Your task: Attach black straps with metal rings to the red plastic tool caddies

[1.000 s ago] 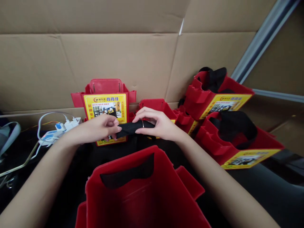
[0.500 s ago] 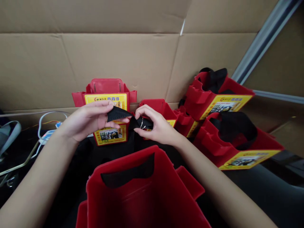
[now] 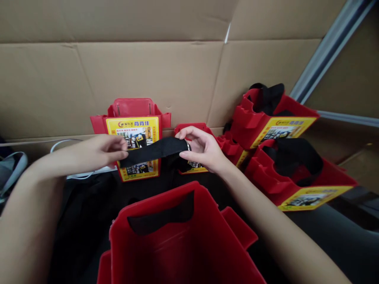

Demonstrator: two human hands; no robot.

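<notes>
A black webbing strap [image 3: 152, 151] is stretched between my two hands above a red plastic bin [image 3: 180, 240]. My left hand [image 3: 99, 152] pinches the strap's left end. My right hand [image 3: 201, 150] pinches the other end where a small metal ring [image 3: 188, 146] sits on it. A second black strap [image 3: 161, 215] is threaded along the far wall of the near red bin. Behind my hands stands a red bin with a yellow label [image 3: 133, 136].
Two more red bins with black straps [image 3: 266, 114] [image 3: 296, 173] lie tilted at the right. A brown cardboard wall [image 3: 148, 71] closes the back. White cables [image 3: 89, 171] and a power strip lie at the left on the dark surface.
My left hand has moved left and pulled the strap out straight through the ring; before, the strap was bunched between both hands.
</notes>
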